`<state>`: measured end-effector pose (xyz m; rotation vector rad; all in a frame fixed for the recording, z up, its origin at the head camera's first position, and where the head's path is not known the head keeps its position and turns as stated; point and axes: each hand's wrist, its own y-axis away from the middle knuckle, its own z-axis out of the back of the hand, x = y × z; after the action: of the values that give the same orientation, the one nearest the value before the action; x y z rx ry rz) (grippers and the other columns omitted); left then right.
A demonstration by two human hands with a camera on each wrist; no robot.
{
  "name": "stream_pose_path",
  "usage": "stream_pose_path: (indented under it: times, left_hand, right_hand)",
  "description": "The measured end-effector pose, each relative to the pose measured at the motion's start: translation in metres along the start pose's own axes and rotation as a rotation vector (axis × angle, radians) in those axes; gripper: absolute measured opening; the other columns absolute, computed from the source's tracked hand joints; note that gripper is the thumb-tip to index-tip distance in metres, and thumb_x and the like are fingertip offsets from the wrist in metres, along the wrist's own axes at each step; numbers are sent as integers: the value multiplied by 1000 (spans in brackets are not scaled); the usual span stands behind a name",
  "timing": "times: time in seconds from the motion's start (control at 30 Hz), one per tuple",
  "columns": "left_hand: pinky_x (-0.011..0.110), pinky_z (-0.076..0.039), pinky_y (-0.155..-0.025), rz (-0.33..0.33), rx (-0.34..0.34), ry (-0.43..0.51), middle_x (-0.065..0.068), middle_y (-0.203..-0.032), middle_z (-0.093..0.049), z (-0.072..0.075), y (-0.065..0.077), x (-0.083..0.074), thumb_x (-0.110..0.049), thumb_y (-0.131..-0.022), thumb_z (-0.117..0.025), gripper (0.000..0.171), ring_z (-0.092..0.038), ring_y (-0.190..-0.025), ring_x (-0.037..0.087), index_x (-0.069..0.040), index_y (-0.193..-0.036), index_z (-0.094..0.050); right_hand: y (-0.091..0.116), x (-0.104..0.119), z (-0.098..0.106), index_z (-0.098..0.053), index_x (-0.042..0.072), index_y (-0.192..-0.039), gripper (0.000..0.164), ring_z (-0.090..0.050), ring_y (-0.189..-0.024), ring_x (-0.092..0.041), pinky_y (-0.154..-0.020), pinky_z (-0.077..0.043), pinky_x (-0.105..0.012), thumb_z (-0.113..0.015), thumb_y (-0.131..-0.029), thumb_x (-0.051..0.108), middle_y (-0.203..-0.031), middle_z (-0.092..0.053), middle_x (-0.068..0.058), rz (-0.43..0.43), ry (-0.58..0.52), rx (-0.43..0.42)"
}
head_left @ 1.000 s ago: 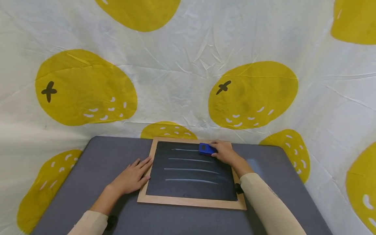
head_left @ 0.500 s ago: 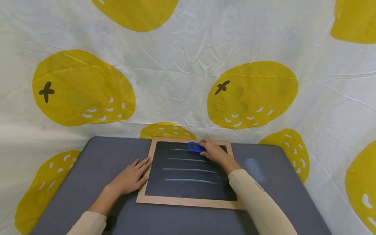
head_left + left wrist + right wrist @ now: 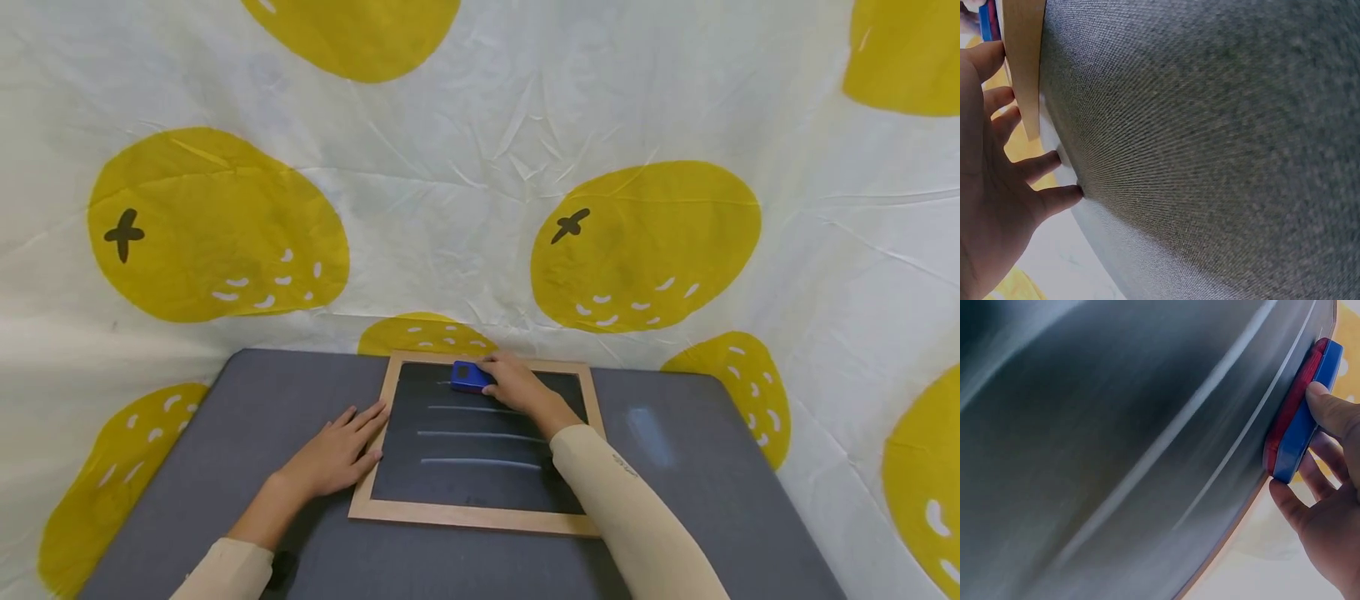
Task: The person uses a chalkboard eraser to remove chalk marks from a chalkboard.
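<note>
A wood-framed chalkboard [image 3: 480, 487] lies on the grey table, with three white chalk lines across it and a short stub of a fourth near its far edge. My right hand [image 3: 519, 385] grips a blue chalkboard eraser [image 3: 467, 377] over that top line. In the right wrist view the eraser [image 3: 1300, 419] shows its red felt side against the black surface, thumb and fingers pinching the blue back. My left hand [image 3: 333, 454] rests with spread fingers at the frame's left side; in the left wrist view some fingertips touch the wooden frame [image 3: 1025, 56] and others the table.
The grey table [image 3: 247, 417] extends around the board, with a pale chalky smudge [image 3: 649, 435] to its right. Behind the table hangs a white cloth [image 3: 442, 225] printed with large yellow fruit.
My right hand has slid the eraser leftward along the top chalk line, and only a short left end of that line shows now. The left hand has stayed in place.
</note>
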<state>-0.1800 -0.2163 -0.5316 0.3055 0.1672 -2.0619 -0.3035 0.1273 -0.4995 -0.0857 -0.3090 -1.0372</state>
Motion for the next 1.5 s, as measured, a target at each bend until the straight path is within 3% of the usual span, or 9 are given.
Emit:
stream_pose_path:
  times: [0.87,1.17,1.5]
  left_hand:
    - [77,-38,-105,-4,4,-20,7,-169,-32,3,-1,-3,-42,-106,-54,65,-39,-144,56,-16,-163,-34]
    - [76,-39,-104,-22,-18,-24,9,-168,-34,2,-2,-3,-40,-107,-53,64,-40,-143,57,-14,-162,-36]
    - [77,-39,-103,-24,-9,-28,10,-168,-34,4,0,-3,-40,-107,-53,64,-41,-141,58,-12,-162,-36]
  right_hand:
    - [-50,80,-16,-51,16,-154,55,-49,-142,-28,-118,-40,-46,-65,-103,33,-154,-52,-6,54,169,49]
    - [-51,81,-15,-51,16,-154,55,-49,-142,-26,-120,-39,-45,-64,-104,33,-152,-53,-5,59,179,49]
    - [-49,81,-12,-50,14,-154,56,-50,-140,-26,-122,-35,-46,-65,-103,31,-151,-53,-6,119,162,81]
